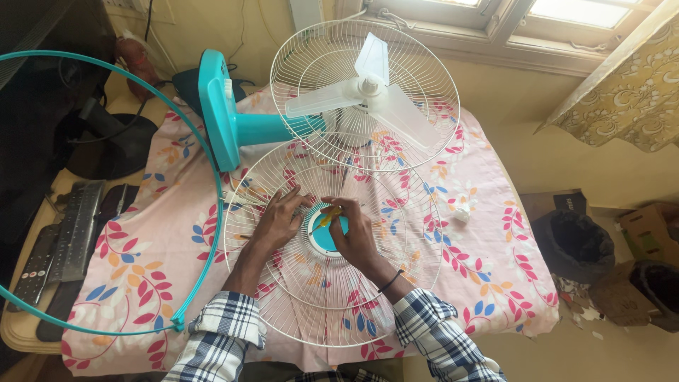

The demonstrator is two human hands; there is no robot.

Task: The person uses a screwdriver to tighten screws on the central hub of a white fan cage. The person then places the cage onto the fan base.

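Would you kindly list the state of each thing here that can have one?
Front grille: detached, lying flat on the cloth.
Fan: lying on its side, blades exposed.
Teal ring: off, lying loose.
Left hand: resting on grille.
Right hand: gripping yellow tool.

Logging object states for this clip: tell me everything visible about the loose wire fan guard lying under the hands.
The front fan guard is a round dome of thin white wire spokes and rings with a teal centre cap. It lies flat on the floral cloth, detached, and seems to overlap the lying fan's rear guard. The left hand rests on its wires; the right hand holds a small yellow tool at the cap.
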